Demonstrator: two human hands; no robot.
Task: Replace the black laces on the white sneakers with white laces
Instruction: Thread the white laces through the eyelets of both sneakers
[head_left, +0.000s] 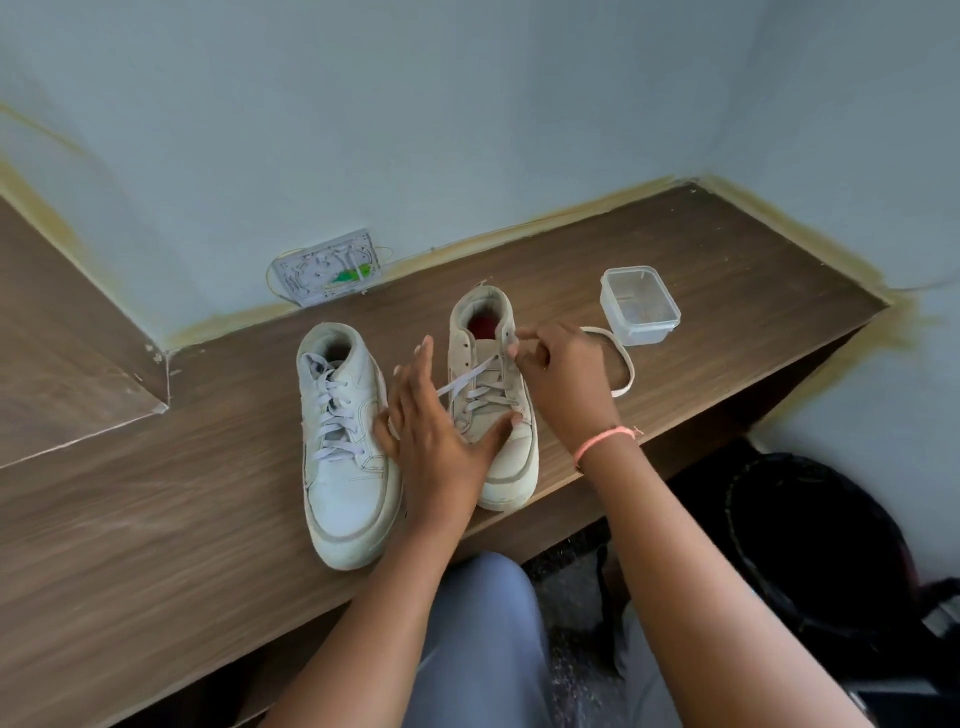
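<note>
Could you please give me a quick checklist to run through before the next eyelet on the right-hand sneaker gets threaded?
1. Lace end held: right hand pinches the white lace at an upper eyelet of the right sneaker. Ok.
2. Shoe steadied: left hand rests open, its thumb on that sneaker. Ok.
3. Lower rows crossed evenly: cannot tell, partly hidden.
4. Other end free: it loops loose on the table beside the plastic box. Ok.
5. Left sneaker laced in white. Ok.
</note>
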